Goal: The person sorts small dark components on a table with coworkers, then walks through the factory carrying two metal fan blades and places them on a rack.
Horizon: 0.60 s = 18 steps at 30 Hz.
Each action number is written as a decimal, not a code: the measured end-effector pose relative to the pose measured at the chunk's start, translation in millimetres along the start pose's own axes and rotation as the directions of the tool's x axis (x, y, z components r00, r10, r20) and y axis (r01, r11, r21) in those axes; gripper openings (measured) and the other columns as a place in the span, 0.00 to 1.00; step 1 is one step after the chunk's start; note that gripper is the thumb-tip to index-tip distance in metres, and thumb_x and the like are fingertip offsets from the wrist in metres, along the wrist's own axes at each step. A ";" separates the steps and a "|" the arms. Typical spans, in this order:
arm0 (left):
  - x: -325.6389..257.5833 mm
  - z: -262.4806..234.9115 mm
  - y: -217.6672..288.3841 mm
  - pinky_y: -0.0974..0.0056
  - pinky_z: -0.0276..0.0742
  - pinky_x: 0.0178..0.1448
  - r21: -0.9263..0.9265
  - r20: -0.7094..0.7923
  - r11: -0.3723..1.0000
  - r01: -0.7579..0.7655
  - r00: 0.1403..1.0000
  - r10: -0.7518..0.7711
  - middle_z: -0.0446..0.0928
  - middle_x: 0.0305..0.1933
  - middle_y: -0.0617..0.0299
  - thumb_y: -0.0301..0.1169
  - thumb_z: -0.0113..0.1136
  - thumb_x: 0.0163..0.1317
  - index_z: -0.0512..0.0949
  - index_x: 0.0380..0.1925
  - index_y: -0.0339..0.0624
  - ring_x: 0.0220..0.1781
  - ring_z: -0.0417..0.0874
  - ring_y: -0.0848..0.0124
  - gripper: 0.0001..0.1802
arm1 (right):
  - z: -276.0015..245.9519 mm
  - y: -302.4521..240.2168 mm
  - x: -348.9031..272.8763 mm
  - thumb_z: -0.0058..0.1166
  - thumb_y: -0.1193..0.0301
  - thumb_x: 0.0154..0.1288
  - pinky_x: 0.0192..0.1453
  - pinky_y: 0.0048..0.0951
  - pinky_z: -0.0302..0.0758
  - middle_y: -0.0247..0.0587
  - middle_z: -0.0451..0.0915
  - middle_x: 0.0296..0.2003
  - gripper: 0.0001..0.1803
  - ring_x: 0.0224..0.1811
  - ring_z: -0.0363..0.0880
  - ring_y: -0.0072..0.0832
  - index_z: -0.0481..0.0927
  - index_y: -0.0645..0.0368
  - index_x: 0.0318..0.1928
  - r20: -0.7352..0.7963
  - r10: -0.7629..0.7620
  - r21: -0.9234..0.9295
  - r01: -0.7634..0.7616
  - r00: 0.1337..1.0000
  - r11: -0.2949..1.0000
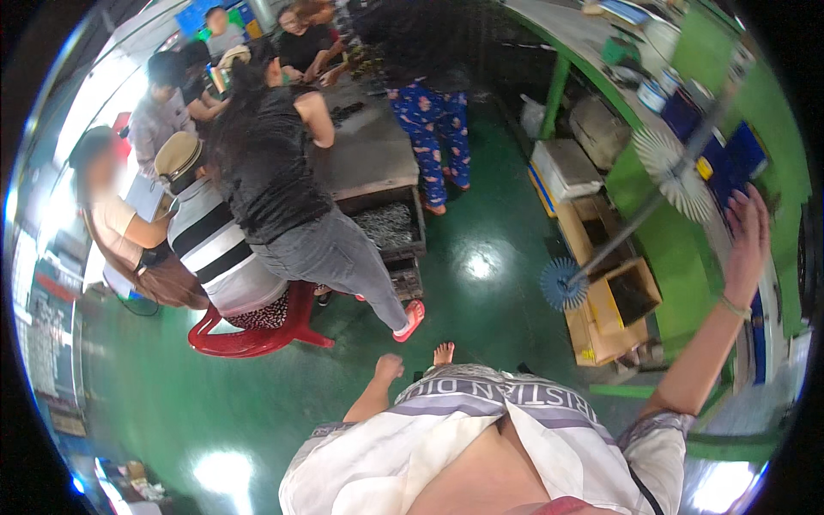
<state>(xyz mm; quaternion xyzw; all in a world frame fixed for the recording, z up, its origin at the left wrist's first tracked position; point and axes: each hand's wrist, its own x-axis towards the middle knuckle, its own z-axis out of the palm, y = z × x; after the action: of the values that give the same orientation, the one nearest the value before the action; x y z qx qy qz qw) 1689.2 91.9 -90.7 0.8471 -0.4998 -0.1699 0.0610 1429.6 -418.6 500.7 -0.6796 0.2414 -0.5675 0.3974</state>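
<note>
My right hand (pixel 748 227) reaches up at the right over the bench, its fingers stretched out and apart. Beside the fingertips lies a flat dark blue thing (pixel 740 166), whose kind I cannot make out; whether I touch it is unclear. A grey pole carrying a white pleated disc (pixel 665 165) and a smaller blue pleated disc (pixel 564 285) slants just left of that hand. Low in front of my body, my left hand (pixel 389 367) hangs with its fingers curled in, and nothing shows in it.
Along the right runs a green bench (pixel 566 47) with tubs and tools. Cardboard boxes (pixel 622 296) and a white foam box (pixel 566 170) stand under it. Ahead left, several people crowd a worktable (pixel 373 142); one sits on a red plastic chair (pixel 236 342).
</note>
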 end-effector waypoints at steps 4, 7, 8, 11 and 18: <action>68.5 -67.5 10.4 0.63 0.72 0.25 -0.887 0.227 0.212 0.411 0.787 -0.574 0.75 0.18 0.57 0.31 0.51 0.54 0.76 0.21 0.39 0.19 0.77 0.67 0.10 | 11.6 5.1 41.8 0.42 0.61 0.66 0.62 0.31 0.59 0.40 0.66 0.57 0.23 0.59 0.64 0.27 0.67 0.60 0.57 0.033 -0.219 -0.376 0.216 0.975 0.901; 87.0 -65.0 6.0 0.64 0.73 0.25 -0.842 0.269 0.251 0.478 0.775 -0.572 0.76 0.18 0.58 0.31 0.51 0.52 0.77 0.20 0.38 0.19 0.77 0.69 0.09 | 17.2 19.2 68.9 0.42 0.60 0.66 0.64 0.31 0.57 0.37 0.63 0.59 0.23 0.62 0.60 0.28 0.68 0.57 0.57 0.041 -0.166 -0.459 0.166 0.985 0.873; 92.9 -68.3 5.2 0.64 0.73 0.25 -0.813 0.294 0.275 0.513 0.770 -0.567 0.76 0.18 0.58 0.30 0.52 0.51 0.77 0.20 0.38 0.18 0.76 0.70 0.08 | 15.7 23.0 79.1 0.41 0.59 0.66 0.64 0.31 0.56 0.37 0.62 0.60 0.23 0.63 0.58 0.28 0.68 0.56 0.58 0.026 -0.122 -0.457 0.120 0.992 0.881; 89.2 -40.7 -12.6 0.62 0.75 0.28 -0.489 0.290 0.746 0.452 0.891 -0.350 0.77 0.21 0.56 0.31 0.54 0.46 0.78 0.19 0.40 0.22 0.78 0.66 0.07 | 17.7 22.3 84.9 0.43 0.59 0.65 0.66 0.36 0.55 0.44 0.61 0.60 0.25 0.64 0.57 0.31 0.66 0.59 0.58 0.053 -0.222 -0.582 0.211 0.973 0.785; 62.5 16.7 -21.9 0.59 0.78 0.36 0.075 0.406 0.979 0.187 0.892 -0.202 0.80 0.27 0.54 0.30 0.61 0.36 0.82 0.21 0.45 0.34 0.82 0.60 0.08 | 140.4 14.4 -5.4 0.51 0.67 0.61 0.62 0.39 0.63 0.49 0.70 0.53 0.24 0.57 0.67 0.38 0.66 0.69 0.54 0.065 -0.582 -0.532 0.522 0.810 0.667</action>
<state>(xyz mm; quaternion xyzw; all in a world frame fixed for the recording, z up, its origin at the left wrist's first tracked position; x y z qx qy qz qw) 1729.1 49.6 -126.4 0.8389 -0.4171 -0.3409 -0.0773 1565.2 -385.2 480.2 -0.7697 0.1913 -0.6090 -0.0091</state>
